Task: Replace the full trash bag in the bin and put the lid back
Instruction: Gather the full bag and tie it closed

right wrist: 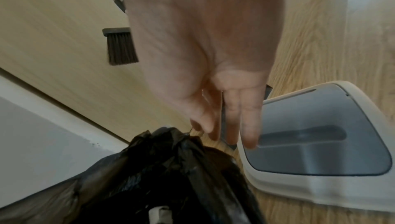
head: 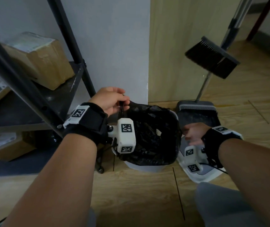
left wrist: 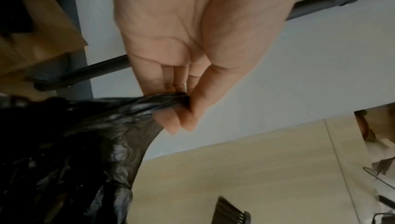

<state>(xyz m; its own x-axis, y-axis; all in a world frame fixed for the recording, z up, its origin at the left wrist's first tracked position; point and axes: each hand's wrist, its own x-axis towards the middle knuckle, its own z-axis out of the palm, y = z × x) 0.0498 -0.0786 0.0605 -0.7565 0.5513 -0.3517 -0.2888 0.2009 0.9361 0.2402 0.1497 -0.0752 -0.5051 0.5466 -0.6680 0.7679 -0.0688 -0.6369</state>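
A black trash bag (head: 150,136) sits inside the white bin (head: 140,167) on the wooden floor, its mouth spread wide. My left hand (head: 122,102) pinches a bunched corner of the bag's rim at the bin's far left; in the left wrist view the thumb and fingers of the left hand (left wrist: 181,109) squeeze the bag (left wrist: 85,143). My right hand (head: 186,133) is at the bag's right edge. In the right wrist view the right hand (right wrist: 205,131) pinches a raised peak of the bag (right wrist: 171,168) with thumb and forefinger, other fingers straight. The white-and-grey lid (head: 203,176) (right wrist: 320,143) lies on the floor right of the bin.
A black metal shelf (head: 32,95) with cardboard boxes (head: 40,59) stands close on the left. A grey dustpan (head: 196,112) and a broom (head: 213,58) lean against the wooden panel behind the lid. A white wall corner (head: 122,54) is right behind the bin. My grey-clad knee (head: 221,207) is at lower right.
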